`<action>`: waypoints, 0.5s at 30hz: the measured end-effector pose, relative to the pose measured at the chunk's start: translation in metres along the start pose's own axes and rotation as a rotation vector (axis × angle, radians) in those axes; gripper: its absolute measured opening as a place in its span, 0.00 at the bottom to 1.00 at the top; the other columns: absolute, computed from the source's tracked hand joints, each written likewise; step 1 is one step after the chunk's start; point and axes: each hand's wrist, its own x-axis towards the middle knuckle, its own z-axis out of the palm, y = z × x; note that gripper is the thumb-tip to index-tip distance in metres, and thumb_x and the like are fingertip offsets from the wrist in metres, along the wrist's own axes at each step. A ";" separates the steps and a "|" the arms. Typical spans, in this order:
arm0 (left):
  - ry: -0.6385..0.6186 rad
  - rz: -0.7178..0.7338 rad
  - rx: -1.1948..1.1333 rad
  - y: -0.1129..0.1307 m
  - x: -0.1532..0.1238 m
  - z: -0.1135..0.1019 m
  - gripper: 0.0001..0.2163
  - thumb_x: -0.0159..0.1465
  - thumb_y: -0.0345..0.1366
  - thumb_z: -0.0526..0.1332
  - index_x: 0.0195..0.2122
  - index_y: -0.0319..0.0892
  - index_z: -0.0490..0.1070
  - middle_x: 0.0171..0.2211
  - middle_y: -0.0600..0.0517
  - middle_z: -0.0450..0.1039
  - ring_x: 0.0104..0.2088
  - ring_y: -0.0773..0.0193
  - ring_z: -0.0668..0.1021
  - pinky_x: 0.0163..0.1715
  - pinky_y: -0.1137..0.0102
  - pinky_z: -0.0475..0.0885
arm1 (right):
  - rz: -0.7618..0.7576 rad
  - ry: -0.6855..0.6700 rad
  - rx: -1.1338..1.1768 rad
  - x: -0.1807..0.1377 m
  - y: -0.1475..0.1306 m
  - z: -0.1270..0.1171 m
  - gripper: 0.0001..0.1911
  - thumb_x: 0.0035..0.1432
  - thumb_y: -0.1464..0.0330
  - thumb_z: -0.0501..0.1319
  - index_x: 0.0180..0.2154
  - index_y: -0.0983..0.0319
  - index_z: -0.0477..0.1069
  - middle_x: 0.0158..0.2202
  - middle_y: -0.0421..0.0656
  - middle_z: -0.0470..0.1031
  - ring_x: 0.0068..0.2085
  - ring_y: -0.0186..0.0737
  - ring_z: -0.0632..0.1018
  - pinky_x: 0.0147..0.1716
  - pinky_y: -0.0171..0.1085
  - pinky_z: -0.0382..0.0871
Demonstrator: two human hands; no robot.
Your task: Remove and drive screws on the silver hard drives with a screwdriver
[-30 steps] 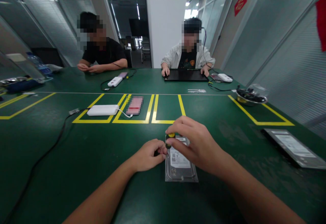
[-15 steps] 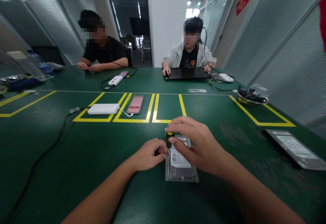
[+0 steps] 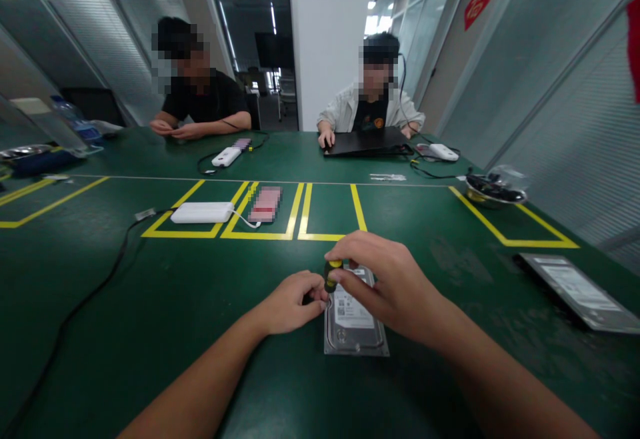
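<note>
In front of me a hard drive (image 3: 354,312) lies flat on the green table, its white label facing up. Over its left edge stands a short screwdriver (image 3: 331,278) with a black and yellow handle, roughly upright. My right hand (image 3: 387,282) grips the handle between thumb and fingers, covering the upper right part of the drive. My left hand (image 3: 296,302) is closed at the drive's left edge, its curled fingertips against the edge and close to the screwdriver's lower end. The screwdriver's tip and any screw under it are hidden.
A second hard drive (image 3: 580,292) lies to the right. Beyond yellow tape are a white power bank (image 3: 203,212), a blurred phone (image 3: 265,204) and a bowl of dark parts (image 3: 495,189). A black cable (image 3: 95,292) runs along the left. Two people sit opposite, one at a black panel (image 3: 370,142).
My right hand's fingers have curled further round the screwdriver handle, which has turned a little. My left hand and the hard drive stay put. Opposite, the black panel's right side has tilted up.
</note>
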 end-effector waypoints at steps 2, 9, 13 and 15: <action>-0.001 0.004 0.002 0.000 0.000 0.000 0.05 0.61 0.31 0.59 0.38 0.41 0.70 0.34 0.53 0.72 0.35 0.62 0.72 0.37 0.69 0.68 | 0.039 -0.007 -0.015 0.000 0.000 0.000 0.06 0.63 0.73 0.62 0.43 0.64 0.71 0.40 0.42 0.70 0.41 0.34 0.71 0.39 0.33 0.64; 0.002 0.004 0.013 0.001 0.000 -0.001 0.01 0.60 0.31 0.60 0.33 0.41 0.68 0.31 0.54 0.69 0.34 0.63 0.71 0.35 0.70 0.66 | -0.013 -0.014 0.044 0.000 -0.003 -0.002 0.10 0.63 0.75 0.59 0.47 0.66 0.70 0.45 0.44 0.71 0.46 0.36 0.71 0.46 0.35 0.65; 0.000 0.006 0.011 0.002 0.000 -0.001 0.02 0.60 0.31 0.59 0.34 0.41 0.69 0.32 0.54 0.70 0.35 0.62 0.71 0.37 0.69 0.67 | 0.012 -0.011 0.003 0.001 0.000 -0.001 0.07 0.63 0.74 0.62 0.44 0.65 0.71 0.40 0.42 0.71 0.41 0.35 0.71 0.39 0.34 0.64; -0.004 0.009 0.009 0.002 0.000 -0.002 0.03 0.61 0.31 0.59 0.36 0.41 0.70 0.33 0.53 0.71 0.35 0.62 0.71 0.38 0.69 0.67 | 0.038 -0.023 -0.011 0.002 0.001 -0.002 0.06 0.63 0.73 0.63 0.43 0.64 0.71 0.39 0.42 0.70 0.40 0.34 0.70 0.37 0.33 0.63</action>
